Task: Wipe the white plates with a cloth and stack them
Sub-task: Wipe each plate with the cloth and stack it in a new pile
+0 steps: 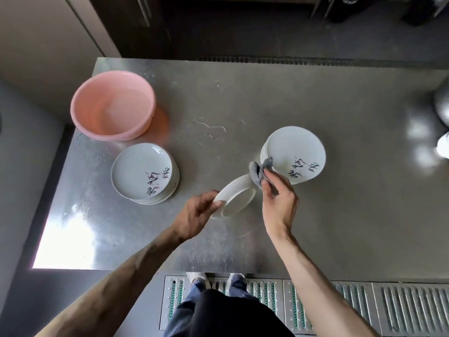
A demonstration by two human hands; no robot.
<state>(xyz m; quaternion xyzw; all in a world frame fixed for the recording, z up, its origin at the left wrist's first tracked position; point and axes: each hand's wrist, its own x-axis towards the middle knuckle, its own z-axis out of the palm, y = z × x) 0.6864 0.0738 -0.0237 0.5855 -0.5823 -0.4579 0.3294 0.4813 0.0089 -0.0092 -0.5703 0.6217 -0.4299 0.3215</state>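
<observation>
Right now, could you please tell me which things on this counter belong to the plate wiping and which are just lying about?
In the job: white plate held tilted by the left hand, grey cloth in the right hand, left plate stack, right plate stack.
Lying about: pink basin.

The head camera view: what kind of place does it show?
Probably a restaurant kitchen's dishwashing area: a stainless steel worktable, slotted floor drain grates, and a stack of identical printed plates beside a pink basin.
</observation>
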